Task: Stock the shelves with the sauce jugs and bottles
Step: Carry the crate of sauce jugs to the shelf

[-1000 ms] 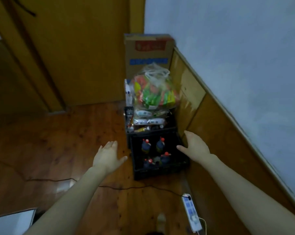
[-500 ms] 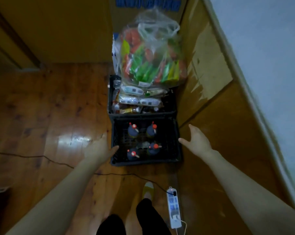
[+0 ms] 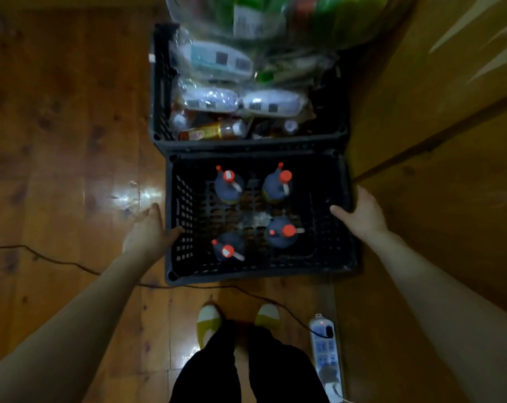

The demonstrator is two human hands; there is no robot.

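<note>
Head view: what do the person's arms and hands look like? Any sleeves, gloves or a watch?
The left arm and right arm are bare right to the frame edge; no sleeves show. The left hand and right hand wear no gloves. No watch, ring or bracelet shows on wrists or fingers, though the picture is dim.

Black lattice crate (image 3: 182, 216); inside it, four dark blue jugs (image 3: 227, 189) with orange-red caps (image 3: 285, 176). Behind the crate, a black second crate (image 3: 160, 91) with white packets (image 3: 271, 103). Under the crate, glossy reddish-brown knotted floor (image 3: 66, 141); nearby, yellow-and-white shoes (image 3: 208, 321).
</note>
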